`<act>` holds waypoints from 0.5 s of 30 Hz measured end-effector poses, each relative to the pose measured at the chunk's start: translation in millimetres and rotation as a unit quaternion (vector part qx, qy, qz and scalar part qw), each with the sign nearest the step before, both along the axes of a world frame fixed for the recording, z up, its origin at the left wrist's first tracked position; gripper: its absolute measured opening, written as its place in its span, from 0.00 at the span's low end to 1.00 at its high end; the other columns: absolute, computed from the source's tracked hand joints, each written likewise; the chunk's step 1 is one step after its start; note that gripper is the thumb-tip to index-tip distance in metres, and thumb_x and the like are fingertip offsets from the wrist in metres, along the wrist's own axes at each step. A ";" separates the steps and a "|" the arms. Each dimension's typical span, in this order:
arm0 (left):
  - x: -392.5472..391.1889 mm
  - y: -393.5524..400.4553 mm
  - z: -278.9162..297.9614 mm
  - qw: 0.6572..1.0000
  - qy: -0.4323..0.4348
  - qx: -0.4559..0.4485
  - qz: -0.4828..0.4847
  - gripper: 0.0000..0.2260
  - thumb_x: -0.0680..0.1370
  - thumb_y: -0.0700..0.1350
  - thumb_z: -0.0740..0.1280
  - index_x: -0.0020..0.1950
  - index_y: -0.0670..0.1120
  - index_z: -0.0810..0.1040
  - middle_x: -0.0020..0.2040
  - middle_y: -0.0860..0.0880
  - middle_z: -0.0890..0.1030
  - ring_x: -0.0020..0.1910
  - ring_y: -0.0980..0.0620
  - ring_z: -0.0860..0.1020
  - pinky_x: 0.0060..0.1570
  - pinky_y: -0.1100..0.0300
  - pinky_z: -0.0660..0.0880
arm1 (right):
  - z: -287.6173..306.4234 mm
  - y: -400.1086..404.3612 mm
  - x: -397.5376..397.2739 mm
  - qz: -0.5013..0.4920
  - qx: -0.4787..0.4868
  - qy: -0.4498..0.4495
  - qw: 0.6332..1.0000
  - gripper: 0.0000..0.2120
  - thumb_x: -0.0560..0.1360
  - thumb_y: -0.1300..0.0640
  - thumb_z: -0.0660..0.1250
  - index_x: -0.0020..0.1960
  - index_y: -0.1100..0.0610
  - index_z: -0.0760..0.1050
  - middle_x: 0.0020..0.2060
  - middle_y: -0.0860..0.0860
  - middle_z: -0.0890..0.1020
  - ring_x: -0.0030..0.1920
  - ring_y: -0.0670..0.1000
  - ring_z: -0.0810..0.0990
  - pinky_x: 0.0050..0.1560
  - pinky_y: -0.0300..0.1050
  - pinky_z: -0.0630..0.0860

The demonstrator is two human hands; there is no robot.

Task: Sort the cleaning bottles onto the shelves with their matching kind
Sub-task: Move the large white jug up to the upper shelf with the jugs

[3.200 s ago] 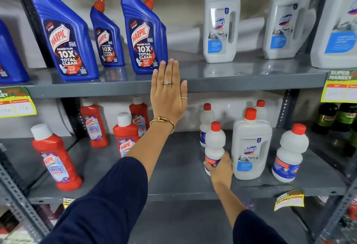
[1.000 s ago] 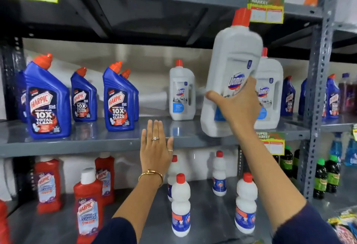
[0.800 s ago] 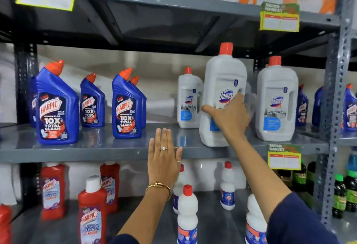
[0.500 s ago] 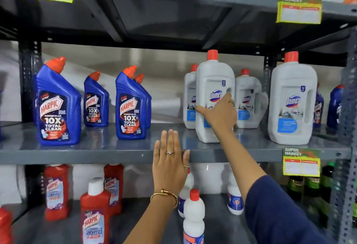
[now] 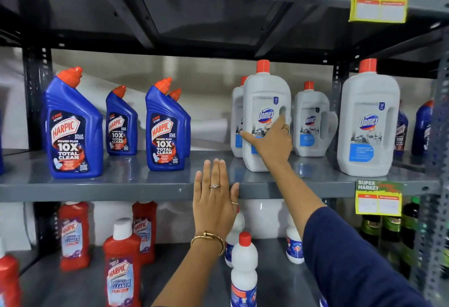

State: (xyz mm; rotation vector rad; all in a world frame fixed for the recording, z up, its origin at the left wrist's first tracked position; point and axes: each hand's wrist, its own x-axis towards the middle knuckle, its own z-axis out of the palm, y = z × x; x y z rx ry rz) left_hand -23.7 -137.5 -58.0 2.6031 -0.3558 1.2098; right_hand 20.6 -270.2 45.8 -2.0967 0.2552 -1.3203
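Right of centre in the frame, our right hand [image 5: 272,141] rests on the front of the big white Domex bottle [image 5: 266,122], which stands upright on the middle shelf [image 5: 136,189] in front of another Domex bottle [image 5: 236,122] and just left of a third [image 5: 312,122]; a fourth, larger-looking one [image 5: 368,122] stands further right. Our right fingers [image 5: 279,118] are spread wide across the label, the thumb reaching to the bottle's left edge and a fingertip near the handle slot, so the hand steadies the bottle more than it clamps it; we judge the base is already down on the shelf. Our left hand [image 5: 215,199] lies flat and open against the shelf's front edge in the lower middle of the frame, holding nothing. This bottle looks like rigid moulded plastic, and if full it is probably heavy for one hand, with smooth walls and a glossy label that would slide under a flat palm. The moulded handle at its upper right side is the place to take hold for any lift, with a second hand under the base. The red cap [image 5: 263,66] is too small to carry it by. The blue Harpic bottles [image 5: 73,131] at the left of the same shelf are slimmer, with angled necks, and likely manageable around the waist. On the lower shelf, the red Harpic bathroom cleaner [image 5: 121,275] and small white bottles [image 5: 244,275] seem light enough to grip around the body.
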 end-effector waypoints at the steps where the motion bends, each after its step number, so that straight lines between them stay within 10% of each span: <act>1: 0.4 0.0 0.5 1.000 0.005 0.004 0.002 0.30 0.80 0.52 0.36 0.65 0.38 0.70 0.64 0.41 0.75 0.65 0.41 0.71 0.62 0.42 0.66 | -1.1 -2.5 -1.0 0.014 -0.003 0.005 1.000 0.51 0.61 0.38 0.75 0.71 0.64 0.55 0.61 0.63 0.72 0.60 0.63 0.72 0.55 0.53 0.72; 8: -5.9 2.3 4.8 1.000 0.023 0.016 -0.005 0.32 0.80 0.52 0.34 0.65 0.38 0.70 0.64 0.41 0.75 0.65 0.41 0.71 0.62 0.42 0.67 | -27.1 -7.8 -22.7 0.072 -0.049 0.019 0.996 0.35 0.74 0.53 0.68 0.73 0.65 0.54 0.68 0.63 0.68 0.67 0.61 0.66 0.65 0.52 0.65; 15: -2.3 15.7 4.9 0.998 0.013 0.020 -0.065 0.25 0.81 0.50 0.48 0.74 0.41 0.45 0.76 0.43 0.50 0.74 0.46 0.46 0.72 0.53 0.42 | -40.9 -10.1 -43.9 -0.031 -0.198 0.029 0.979 0.26 0.78 0.64 0.59 0.74 0.60 0.56 0.73 0.60 0.61 0.73 0.59 0.57 0.71 0.57 0.58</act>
